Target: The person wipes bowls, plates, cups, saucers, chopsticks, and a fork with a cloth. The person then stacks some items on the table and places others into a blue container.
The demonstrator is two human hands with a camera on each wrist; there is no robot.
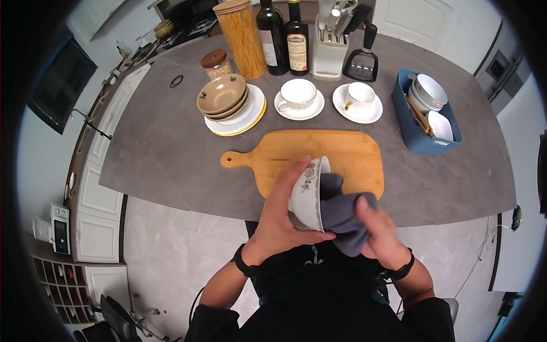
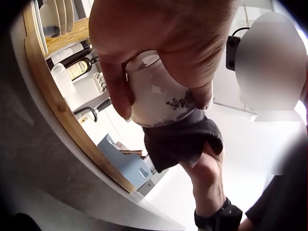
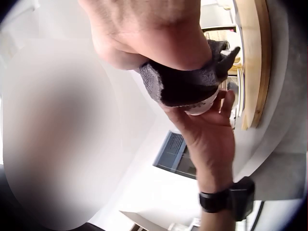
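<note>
My left hand [image 1: 272,219] grips a white bowl [image 1: 304,198] with a grey floral pattern, thumb and fingers spread round its outside. The bowl is tipped on its side, its mouth facing right, in front of the wooden cutting board [image 1: 356,154]. Bunched in my right hand [image 1: 382,235] is a dark grey cloth [image 1: 345,212], pinched under the thumb and pushed against the bowl's mouth. From the left wrist, the bowl's foot [image 2: 148,58] shows between the fingers, with the cloth [image 2: 175,144] covering its opening. The right wrist view shows the cloth [image 3: 185,86] hiding most of the bowl.
Stacked brown bowls [image 1: 219,94] stand on white plates [image 1: 259,108] at the left. Two white cups [image 1: 298,91] on saucers sit behind the board. A blue bin [image 1: 407,122] of dishes is at the right. Bottles [image 1: 297,43], a pasta jar [image 1: 242,43] and a knife block [image 1: 329,57] line the back.
</note>
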